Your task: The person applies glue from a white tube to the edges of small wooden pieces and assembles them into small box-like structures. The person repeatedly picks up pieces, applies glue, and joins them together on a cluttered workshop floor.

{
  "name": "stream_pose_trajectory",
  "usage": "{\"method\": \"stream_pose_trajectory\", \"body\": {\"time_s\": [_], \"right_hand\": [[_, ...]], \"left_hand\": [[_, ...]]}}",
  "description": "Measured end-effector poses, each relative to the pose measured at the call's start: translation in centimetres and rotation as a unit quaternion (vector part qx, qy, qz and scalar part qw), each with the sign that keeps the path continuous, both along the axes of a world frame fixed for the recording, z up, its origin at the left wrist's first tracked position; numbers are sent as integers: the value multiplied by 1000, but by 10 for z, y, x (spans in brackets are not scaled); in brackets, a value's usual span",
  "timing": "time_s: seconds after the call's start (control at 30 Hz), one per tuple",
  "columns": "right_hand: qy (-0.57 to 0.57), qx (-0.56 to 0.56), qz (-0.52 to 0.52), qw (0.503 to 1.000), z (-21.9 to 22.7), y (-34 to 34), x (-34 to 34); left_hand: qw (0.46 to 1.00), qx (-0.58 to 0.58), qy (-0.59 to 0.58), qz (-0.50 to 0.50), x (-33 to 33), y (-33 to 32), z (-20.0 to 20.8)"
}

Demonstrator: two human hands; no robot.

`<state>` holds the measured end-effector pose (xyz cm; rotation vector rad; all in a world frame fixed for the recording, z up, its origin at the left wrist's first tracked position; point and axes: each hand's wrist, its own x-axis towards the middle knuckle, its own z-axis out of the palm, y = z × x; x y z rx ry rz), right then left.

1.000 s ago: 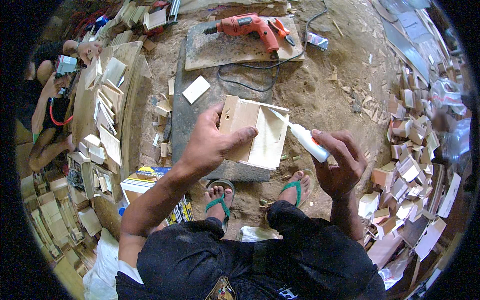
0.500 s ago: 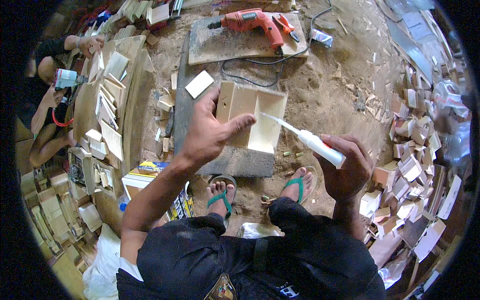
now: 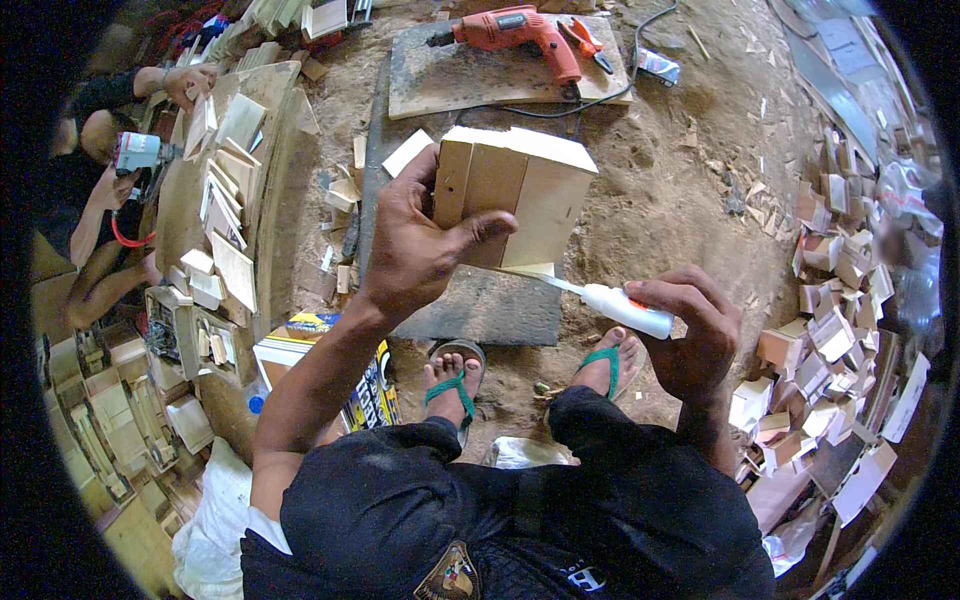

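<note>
My left hand (image 3: 420, 235) grips a small wooden box (image 3: 550, 200) by its left side, thumb across the near face and fingers behind. The box is tilted, and a small hole shows in its left panel. My right hand (image 3: 692, 325) is closed around a white squeeze bottle (image 3: 625, 308) with a long thin nozzle, like a glue bottle. Its nozzle tip is at the box's lower edge; whether it touches, I cannot tell. Behind my left fingers, a pale wooden piece (image 3: 408, 152) lies on the dark board (image 3: 480, 305).
A red power drill (image 3: 515, 30) and orange-handled pliers (image 3: 587, 45) lie on a board (image 3: 420, 85) ahead. Small wooden boxes (image 3: 830, 340) are heaped at right. At left, another person holds a nail gun (image 3: 138, 152) beside a bench (image 3: 275, 120) with wooden pieces.
My left hand has turned the box so its outer side faces me, hiding the inside. The bottle has moved slightly down and left, its nozzle now at the box's lower edge.
</note>
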<state>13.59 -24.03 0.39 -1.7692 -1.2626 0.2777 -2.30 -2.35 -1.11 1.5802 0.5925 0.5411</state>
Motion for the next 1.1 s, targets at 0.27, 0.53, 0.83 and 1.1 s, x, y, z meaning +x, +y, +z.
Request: {"method": "stream_pose_trajectory", "body": {"time_s": [0.27, 0.53, 0.83, 1.1], "right_hand": [[-24, 8, 12, 1000, -4, 1, 2], [-22, 13, 14, 1000, -3, 0, 4], [-12, 59, -55, 997, -2, 3, -4], [2, 86, -96, 992, -6, 13, -17]], "left_hand": [[1000, 9, 10, -13, 2, -2, 2], [1000, 16, 8, -15, 3, -1, 3], [997, -24, 54, 40, 6, -5, 1], [993, -39, -2, 109, 12, -19, -7]]}}
